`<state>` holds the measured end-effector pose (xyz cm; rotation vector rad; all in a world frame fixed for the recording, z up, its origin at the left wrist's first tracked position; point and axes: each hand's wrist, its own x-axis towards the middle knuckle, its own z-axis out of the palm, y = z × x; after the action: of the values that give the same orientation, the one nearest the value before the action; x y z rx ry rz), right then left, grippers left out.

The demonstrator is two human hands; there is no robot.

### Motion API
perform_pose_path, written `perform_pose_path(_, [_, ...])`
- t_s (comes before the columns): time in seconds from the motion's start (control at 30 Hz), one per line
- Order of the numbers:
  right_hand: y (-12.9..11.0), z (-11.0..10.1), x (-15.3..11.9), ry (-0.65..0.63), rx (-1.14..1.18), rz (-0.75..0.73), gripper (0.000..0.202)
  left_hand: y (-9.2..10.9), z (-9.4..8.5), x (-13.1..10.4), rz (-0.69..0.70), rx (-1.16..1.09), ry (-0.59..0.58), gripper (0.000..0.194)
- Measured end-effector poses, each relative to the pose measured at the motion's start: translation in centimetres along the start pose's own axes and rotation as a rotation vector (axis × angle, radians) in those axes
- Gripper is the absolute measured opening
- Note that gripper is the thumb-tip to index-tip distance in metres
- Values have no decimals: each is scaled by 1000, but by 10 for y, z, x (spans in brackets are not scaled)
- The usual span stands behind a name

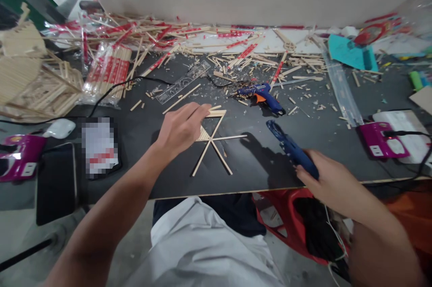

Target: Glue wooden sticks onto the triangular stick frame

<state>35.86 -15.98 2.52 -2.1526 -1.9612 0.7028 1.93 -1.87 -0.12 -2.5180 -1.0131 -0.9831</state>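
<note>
A star-shaped frame of thin wooden sticks [219,156] lies on the dark table, its spokes meeting in the middle. Shorter sticks fill part of its left and upper sections. My left hand [184,127] is closed, with its fingertips pinching at the upper left of the frame and covering that part. At the right, my right hand [324,172] grips a dark blue hand tool [292,147], held above the table with its rounded end towards the upper left. The tool's exact kind cannot be made out. A blue glue gun [263,96] with an orange trigger lies behind the frame.
Wrapped chopstick packs [108,71], a clear ruler [184,82] and scattered stick scraps cover the back. At left are a stick-built model [40,75], two phones [56,183] and a white earbud case [62,128]. A purple power socket [383,139] sits at right, with cables.
</note>
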Motion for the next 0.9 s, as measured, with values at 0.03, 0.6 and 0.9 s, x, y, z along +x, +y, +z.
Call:
perform_pose_path(0.03, [-12, 2, 0, -14, 57, 29, 26, 1, 0, 0, -5, -1, -4, 26])
perform_pose_path(0.6, [-139, 29, 45, -118, 526, -155, 30, 8, -7, 3, 4, 39, -20, 25])
perform_pose_path(0.9, [-141, 31, 44, -108, 485, -117, 28, 8, -8, 0, 2, 2, -73, 24])
